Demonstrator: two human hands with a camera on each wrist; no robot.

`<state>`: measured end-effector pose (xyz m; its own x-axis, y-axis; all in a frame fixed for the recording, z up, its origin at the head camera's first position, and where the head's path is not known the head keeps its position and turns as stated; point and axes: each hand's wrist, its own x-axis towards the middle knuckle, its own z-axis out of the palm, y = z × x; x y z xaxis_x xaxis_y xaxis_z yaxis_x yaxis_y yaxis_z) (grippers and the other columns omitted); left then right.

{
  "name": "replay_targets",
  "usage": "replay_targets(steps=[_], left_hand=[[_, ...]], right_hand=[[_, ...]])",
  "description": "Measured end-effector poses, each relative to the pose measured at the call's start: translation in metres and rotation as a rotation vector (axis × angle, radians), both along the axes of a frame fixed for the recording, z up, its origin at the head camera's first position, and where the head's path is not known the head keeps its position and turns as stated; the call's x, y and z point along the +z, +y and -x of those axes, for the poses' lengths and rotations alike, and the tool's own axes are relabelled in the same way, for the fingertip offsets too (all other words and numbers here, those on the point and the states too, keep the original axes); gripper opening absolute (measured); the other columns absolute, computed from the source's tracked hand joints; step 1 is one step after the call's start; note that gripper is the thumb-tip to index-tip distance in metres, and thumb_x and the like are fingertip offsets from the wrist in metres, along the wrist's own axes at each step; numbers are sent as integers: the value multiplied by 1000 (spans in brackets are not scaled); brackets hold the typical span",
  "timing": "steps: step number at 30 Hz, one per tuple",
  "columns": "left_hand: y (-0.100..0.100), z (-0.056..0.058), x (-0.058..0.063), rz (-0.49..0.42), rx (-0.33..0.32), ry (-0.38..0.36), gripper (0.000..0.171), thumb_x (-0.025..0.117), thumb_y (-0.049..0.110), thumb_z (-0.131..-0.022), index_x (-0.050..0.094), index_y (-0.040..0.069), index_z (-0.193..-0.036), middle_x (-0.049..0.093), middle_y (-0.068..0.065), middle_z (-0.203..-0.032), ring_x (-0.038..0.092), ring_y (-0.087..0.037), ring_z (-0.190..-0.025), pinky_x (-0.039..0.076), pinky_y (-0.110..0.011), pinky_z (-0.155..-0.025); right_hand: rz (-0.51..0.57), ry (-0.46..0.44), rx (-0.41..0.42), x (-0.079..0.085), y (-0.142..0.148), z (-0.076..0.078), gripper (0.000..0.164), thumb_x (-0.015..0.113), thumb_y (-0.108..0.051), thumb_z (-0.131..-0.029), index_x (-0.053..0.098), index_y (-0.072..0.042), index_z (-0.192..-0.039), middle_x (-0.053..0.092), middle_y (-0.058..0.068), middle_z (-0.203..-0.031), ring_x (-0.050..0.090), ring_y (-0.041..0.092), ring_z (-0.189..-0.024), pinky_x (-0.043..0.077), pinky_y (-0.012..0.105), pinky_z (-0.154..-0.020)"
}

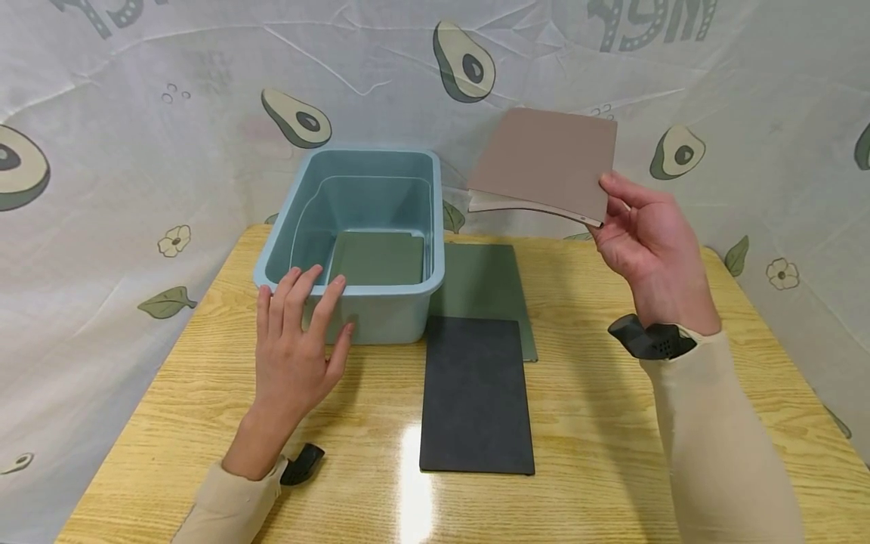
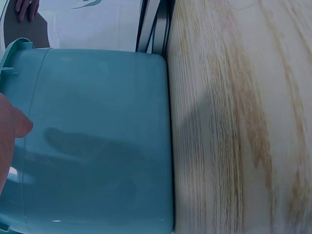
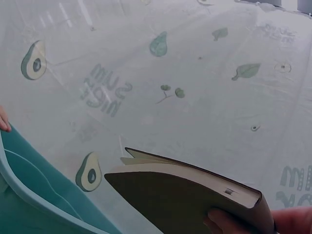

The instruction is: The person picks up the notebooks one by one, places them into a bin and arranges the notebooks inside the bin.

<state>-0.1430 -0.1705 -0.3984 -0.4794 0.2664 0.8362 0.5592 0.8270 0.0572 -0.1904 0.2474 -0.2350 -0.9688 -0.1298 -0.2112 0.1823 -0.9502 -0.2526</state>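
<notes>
A brownish-pink soft-cover notebook is held up in the air by my right hand, which pinches it by one edge. In the right wrist view the notebook shows its page edges, with the covers slightly parted at the far end. My left hand rests on the near rim of a light-blue plastic bin, its fingers spread over the edge. Inside the bin lies a green notebook. The left wrist view shows the bin's outer wall and one fingertip at its rim.
On the wooden table, a black notebook overlaps a larger green notebook just right of the bin. A pale curtain printed with avocados hangs behind the table and at its sides.
</notes>
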Motion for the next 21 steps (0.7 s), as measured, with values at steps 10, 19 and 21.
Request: replay_targets(steps=[10, 19, 21], left_hand=[[1, 0, 0, 3, 4, -2, 67, 70, 19, -90, 54, 13, -155, 52, -24, -156, 44, -47, -146, 27, -71, -120], [0, 0, 0, 5, 12, 1, 68, 70, 20, -90, 54, 13, -156, 52, -24, -155, 45, -47, -146, 27, -71, -120], [0, 0, -1, 5, 14, -2, 68, 70, 20, -90, 53, 13, -156, 52, -24, -155, 45, -47, -146, 27, -71, -120]], right_hand=[[-66, 1, -2, -2, -5, 5, 52, 56, 15, -100, 50, -11, -144, 67, 15, -128, 76, 36, -108, 60, 51, -98], [-107, 28, 11, -6, -18, 7, 57, 55, 14, -100, 46, -13, -150, 67, 15, -128, 78, 32, -103, 63, 50, -92], [-125, 29, 15, -7, -22, 8, 59, 56, 14, -101, 45, -13, -151, 65, 14, -130, 78, 32, -102, 63, 48, -92]])
